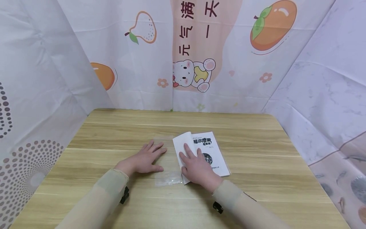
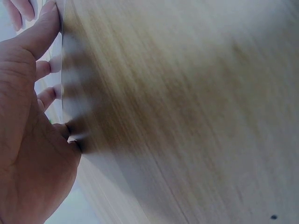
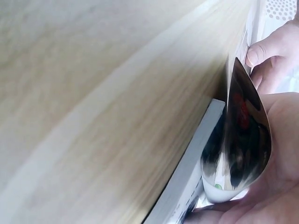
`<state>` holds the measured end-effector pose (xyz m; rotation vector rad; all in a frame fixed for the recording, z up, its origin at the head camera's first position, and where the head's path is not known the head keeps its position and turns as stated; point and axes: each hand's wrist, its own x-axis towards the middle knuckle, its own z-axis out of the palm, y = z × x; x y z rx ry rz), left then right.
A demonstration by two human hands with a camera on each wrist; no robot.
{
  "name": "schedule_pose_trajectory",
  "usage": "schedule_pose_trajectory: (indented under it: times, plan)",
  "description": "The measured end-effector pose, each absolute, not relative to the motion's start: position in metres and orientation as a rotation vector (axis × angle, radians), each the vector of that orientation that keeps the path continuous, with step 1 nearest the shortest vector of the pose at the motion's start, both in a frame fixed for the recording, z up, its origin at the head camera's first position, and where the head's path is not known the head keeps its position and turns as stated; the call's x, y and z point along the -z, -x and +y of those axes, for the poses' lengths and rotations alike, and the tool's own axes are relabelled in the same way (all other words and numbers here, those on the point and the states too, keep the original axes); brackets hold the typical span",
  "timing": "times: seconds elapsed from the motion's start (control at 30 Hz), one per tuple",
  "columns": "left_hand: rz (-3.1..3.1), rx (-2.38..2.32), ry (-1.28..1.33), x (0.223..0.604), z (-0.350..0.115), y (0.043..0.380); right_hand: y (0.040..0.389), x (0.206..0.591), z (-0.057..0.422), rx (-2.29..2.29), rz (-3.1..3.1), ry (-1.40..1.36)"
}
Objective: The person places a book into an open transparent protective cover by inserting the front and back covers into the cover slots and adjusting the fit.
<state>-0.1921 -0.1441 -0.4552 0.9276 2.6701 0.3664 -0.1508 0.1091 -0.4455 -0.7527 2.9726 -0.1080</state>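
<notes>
Left hand (image 1: pixel 144 159) splayed on film (image 1: pixel 166 180), right hand (image 1: pixel 198 168) across book (image 1: pixel 219 160)

A paperback book (image 1: pixel 218 163) is lying open on the desk (image 1: pixel 263 152), showing a white page with black characters above a dark round picture; its glossy-backed cover (image 1: pixel 178 143) is bending over leftward, and a clear plastic sheet (image 1: pixel 166 181) is spreading just left.
</notes>
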Motion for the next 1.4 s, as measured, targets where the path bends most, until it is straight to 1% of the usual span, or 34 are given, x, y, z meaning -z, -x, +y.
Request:
schedule_pose_trajectory:
  times: [0.47,0.87,1.1,1.4]
  plan:
    - [2.666,-0.376,-0.923,0.4486,-0.1425,0.1911,0.1523,0.4369,0.1127,0.094,2.945,0.811]
    - [2.661,-0.363,-0.929,0.4484,-0.1423,0.1899,0.1513,0.4397,0.1062,0.022,2.985,0.761]
    - [2.663,-0.353,-0.915,0.4499,-0.1417,0.1895,0.1498,0.4404,0.1041,0.024,2.989,0.678]
    - [2.665,-0.348,-0.909,0.4499,-0.1423,0.1890,0.1512,0.4408,0.1056,-0.010,2.956,0.705]
